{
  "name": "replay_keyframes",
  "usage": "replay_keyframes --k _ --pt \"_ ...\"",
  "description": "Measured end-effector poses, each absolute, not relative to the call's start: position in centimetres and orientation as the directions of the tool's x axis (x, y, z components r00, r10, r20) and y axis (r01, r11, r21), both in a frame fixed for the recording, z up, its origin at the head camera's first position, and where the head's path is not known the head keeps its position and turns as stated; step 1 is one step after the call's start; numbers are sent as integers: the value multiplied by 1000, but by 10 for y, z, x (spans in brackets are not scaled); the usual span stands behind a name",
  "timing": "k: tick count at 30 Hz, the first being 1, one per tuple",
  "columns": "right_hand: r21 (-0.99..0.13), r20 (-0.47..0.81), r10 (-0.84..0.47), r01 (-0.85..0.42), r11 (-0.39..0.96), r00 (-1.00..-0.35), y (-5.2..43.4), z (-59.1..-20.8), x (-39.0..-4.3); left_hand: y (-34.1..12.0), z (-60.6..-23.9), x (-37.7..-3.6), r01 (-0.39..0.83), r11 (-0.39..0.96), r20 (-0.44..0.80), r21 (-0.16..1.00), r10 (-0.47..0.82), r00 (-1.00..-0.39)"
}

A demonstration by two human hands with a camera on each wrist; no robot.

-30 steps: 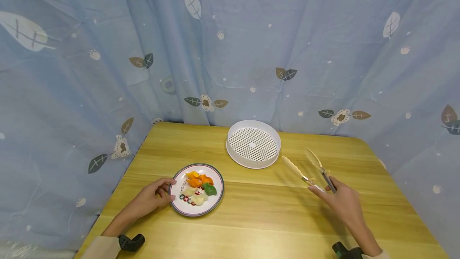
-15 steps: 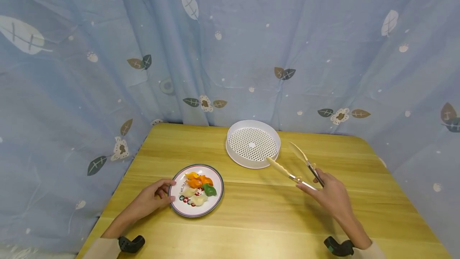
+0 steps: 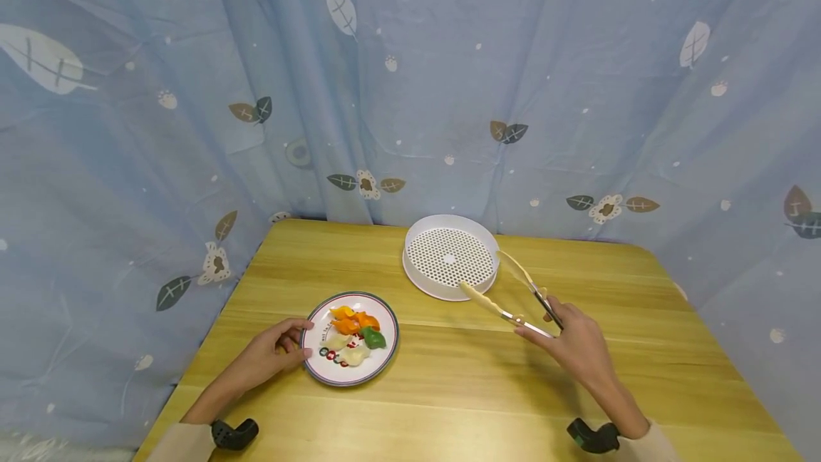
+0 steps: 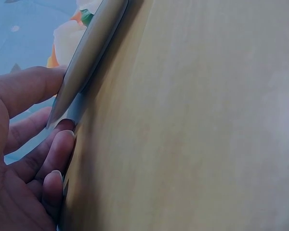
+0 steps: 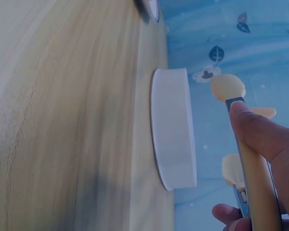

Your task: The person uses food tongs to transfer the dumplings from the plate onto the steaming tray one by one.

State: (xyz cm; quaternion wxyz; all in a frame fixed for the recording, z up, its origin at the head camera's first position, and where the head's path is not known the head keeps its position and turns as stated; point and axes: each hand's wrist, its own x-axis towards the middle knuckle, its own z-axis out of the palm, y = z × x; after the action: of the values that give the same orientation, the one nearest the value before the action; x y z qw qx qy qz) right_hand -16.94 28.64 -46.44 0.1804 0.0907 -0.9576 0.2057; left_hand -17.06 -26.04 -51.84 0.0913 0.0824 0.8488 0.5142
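On the left of the table, my left hand grips the rim of a round white plate, thumb over the edge and fingers below it in the left wrist view. Orange and yellow dumpling-shaped pieces, a green one and pale ones lie on the plate. My right hand holds kitchen tongs with cream tips and metal arms. The tongs' arms are spread with nothing between them, and their tips overlap the near right side of a white perforated round tray in the head view.
The wooden table carries the plate at left and the perforated tray at the back middle. A blue patterned curtain hangs behind the table and along both sides. Each wrist wears a dark camera band.
My right hand has carried the spread tongs leftward, bringing their tips from right of the perforated tray to its near right edge. The left hand and plate have stayed in place.
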Motion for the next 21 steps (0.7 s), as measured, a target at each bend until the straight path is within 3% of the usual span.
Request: replay_keyframes --k 21 --pt "-348 453 -191 -370 862 -871 258 -473 -174 -260 -520 -170 31 439 -74 898 219 -973"
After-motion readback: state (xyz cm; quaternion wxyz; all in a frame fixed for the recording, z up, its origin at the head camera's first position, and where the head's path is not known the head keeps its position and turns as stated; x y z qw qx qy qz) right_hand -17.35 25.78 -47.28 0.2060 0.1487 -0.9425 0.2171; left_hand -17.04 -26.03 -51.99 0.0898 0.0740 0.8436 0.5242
